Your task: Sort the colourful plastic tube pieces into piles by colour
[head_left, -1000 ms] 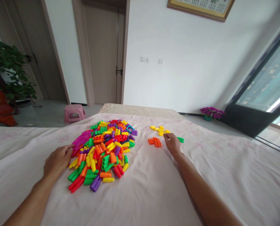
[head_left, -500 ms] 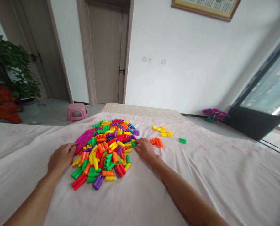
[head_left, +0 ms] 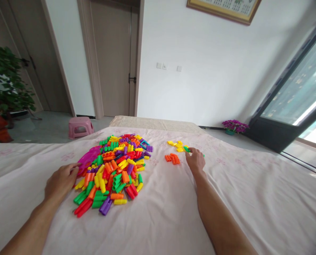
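Note:
A heaped pile of toy building blocks (head_left: pixel 124 164), tube-shaped and joined in short rows, lies left of centre on the cloth. A magenta plastic piece (head_left: pixel 90 156) with openings sticks out of the pile's left side, mostly buried. My left hand (head_left: pixel 62 179) has its fingers curled on that piece's near edge. Out to the right, my right hand (head_left: pixel 196 160) pinches a green block (head_left: pixel 186 149) just beside a group of yellow blocks (head_left: pixel 178 145). Orange blocks (head_left: pixel 173 158) form a small group left of this hand. Another green block (head_left: pixel 204 156) is mostly hidden behind it.
A pale flowered cloth (head_left: pixel 158 219) with wrinkles covers the surface. Beyond its far edge is a beige covered surface (head_left: pixel 155 123). A pink stool (head_left: pixel 80 127) stands on the floor at the left. Purple flowers (head_left: pixel 234 125) stand near the glass door.
My right hand has moved from the pile's right edge to the right, carrying a green block to the yellow group. My left hand stays at the magenta piece. The view has shifted slightly right.

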### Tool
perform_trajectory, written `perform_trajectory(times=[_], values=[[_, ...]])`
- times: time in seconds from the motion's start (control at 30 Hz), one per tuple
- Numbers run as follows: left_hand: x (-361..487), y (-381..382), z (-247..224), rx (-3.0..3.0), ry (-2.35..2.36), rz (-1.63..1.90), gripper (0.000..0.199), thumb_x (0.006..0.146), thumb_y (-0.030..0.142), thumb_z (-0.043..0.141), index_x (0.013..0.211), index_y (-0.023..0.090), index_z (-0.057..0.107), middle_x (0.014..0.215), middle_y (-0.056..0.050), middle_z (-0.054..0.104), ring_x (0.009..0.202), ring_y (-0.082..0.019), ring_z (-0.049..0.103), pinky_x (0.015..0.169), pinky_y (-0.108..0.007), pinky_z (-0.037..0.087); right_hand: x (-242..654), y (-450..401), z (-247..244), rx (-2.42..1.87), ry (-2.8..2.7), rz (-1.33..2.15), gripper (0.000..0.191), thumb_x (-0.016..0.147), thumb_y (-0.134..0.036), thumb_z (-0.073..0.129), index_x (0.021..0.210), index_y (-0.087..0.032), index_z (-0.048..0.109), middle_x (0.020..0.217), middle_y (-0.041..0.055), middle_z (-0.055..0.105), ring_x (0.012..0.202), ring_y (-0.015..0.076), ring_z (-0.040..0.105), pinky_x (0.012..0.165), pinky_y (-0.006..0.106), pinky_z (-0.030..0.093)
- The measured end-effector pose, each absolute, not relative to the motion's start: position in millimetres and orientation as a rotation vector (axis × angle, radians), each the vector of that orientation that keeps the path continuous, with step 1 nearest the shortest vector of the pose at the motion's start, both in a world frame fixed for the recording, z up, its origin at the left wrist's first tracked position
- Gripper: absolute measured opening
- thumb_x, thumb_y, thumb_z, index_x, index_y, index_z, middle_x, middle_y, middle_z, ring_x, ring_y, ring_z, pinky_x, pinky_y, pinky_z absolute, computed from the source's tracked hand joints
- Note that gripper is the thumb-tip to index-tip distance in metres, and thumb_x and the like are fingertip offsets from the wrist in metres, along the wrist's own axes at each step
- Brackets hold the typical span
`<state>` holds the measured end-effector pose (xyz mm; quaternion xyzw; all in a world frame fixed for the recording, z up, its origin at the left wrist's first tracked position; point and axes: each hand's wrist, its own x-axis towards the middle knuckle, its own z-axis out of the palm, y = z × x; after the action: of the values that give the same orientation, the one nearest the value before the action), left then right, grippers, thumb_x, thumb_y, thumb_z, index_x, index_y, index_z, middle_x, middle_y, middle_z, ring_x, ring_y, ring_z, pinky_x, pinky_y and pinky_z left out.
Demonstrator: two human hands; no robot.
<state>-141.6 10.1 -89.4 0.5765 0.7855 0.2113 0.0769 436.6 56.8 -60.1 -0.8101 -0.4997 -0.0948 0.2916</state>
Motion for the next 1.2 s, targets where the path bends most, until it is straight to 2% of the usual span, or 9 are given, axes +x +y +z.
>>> perform_trajectory(times=[0.1,0.23,0.37,0.47,0.63,0.73,0.87,1.07,1.2], values=[[-143,11,-91,1.755,2.348,0.645,0.058,0.098,0.048,0.025,0.128,0.023,0.067,0.141,-0.013,0.060,0.125,-0.034,0.058,0.096,-0.043,0.046,466,50,-64,-2.320,-1.146,-0.176,0.037,0.093,-0.037,0.056,0.126,-0.024,0.068,0.121,0.0140,0.068,0.112,0.0306,0.060,0.087,0.039,0.045],[-145,12,-94,1.758,2.363,0.628,0.057,0.098,0.048,0.026,0.129,0.024,0.068,0.140,-0.012,0.062,0.122,-0.032,0.059,0.094,-0.041,0.047,477,46,-69,-2.379,-1.064,-0.162,0.043,0.092,-0.030,0.054,0.132,-0.021,0.066,0.130,0.0166,0.062,0.118,0.0318,0.057,0.090,0.039,0.045],[-146,13,-95,1.738,2.354,0.631,0.058,0.098,0.049,0.025,0.130,0.024,0.067,0.142,-0.012,0.060,0.123,-0.032,0.058,0.096,-0.042,0.046,470,52,-74,-2.314,-1.180,-0.116,0.039,0.092,-0.022,0.047,0.121,-0.025,0.073,0.127,0.0110,0.066,0.116,0.0270,0.059,0.090,0.035,0.047],[-147,14,-96,1.726,2.349,0.626,0.059,0.098,0.050,0.024,0.131,0.023,0.065,0.141,-0.012,0.060,0.124,-0.033,0.057,0.097,-0.043,0.046,469,56,-79,-2.384,-1.276,-0.067,0.043,0.090,-0.020,0.049,0.127,-0.022,0.070,0.127,0.0114,0.067,0.120,0.0272,0.059,0.097,0.035,0.044],[-148,15,-97,1.718,2.344,0.620,0.059,0.098,0.050,0.024,0.131,0.024,0.065,0.142,-0.012,0.058,0.125,-0.033,0.056,0.099,-0.043,0.045,471,68,-81,-2.421,-1.312,-0.151,0.055,0.091,-0.039,0.059,0.142,-0.017,0.058,0.137,0.0157,0.061,0.130,0.0327,0.051,0.105,0.040,0.041],[-147,16,-97,1.716,2.343,0.619,0.059,0.097,0.050,0.023,0.130,0.025,0.065,0.142,-0.012,0.058,0.126,-0.033,0.056,0.099,-0.043,0.044,468,84,-77,-2.428,-1.379,-0.091,0.066,0.085,-0.052,0.067,0.139,-0.015,0.058,0.133,0.0184,0.063,0.127,0.0341,0.054,0.101,0.040,0.044],[-147,15,-95,1.700,2.338,0.612,0.059,0.097,0.049,0.023,0.130,0.025,0.065,0.143,-0.012,0.058,0.126,-0.033,0.056,0.099,-0.043,0.044,466,110,-73,-2.467,-1.387,-0.002,0.066,0.080,-0.057,0.071,0.127,-0.011,0.064,0.126,0.0225,0.065,0.116,0.0335,0.062,0.090,0.037,0.049],[-147,14,-96,1.721,2.332,0.631,0.058,0.097,0.048,0.024,0.129,0.023,0.066,0.141,-0.013,0.059,0.127,-0.033,0.055,0.101,-0.044,0.043,460,146,-73,-2.373,-1.386,0.077,0.054,0.077,-0.047,0.076,0.115,-0.010,0.070,0.110,0.0186,0.072,0.098,0.0279,0.069,0.075,0.029,0.050],[-148,13,-98,1.745,2.328,0.674,0.057,0.098,0.048,0.025,0.128,0.023,0.067,0.139,-0.013,0.061,0.124,-0.032,0.058,0.097,-0.043,0.046,451,154,-73,-2.287,-1.432,0.047,0.054,0.078,-0.041,0.075,0.122,-0.011,0.068,0.112,0.0153,0.072,0.097,0.0243,0.069,0.074,0.025,0.050]])
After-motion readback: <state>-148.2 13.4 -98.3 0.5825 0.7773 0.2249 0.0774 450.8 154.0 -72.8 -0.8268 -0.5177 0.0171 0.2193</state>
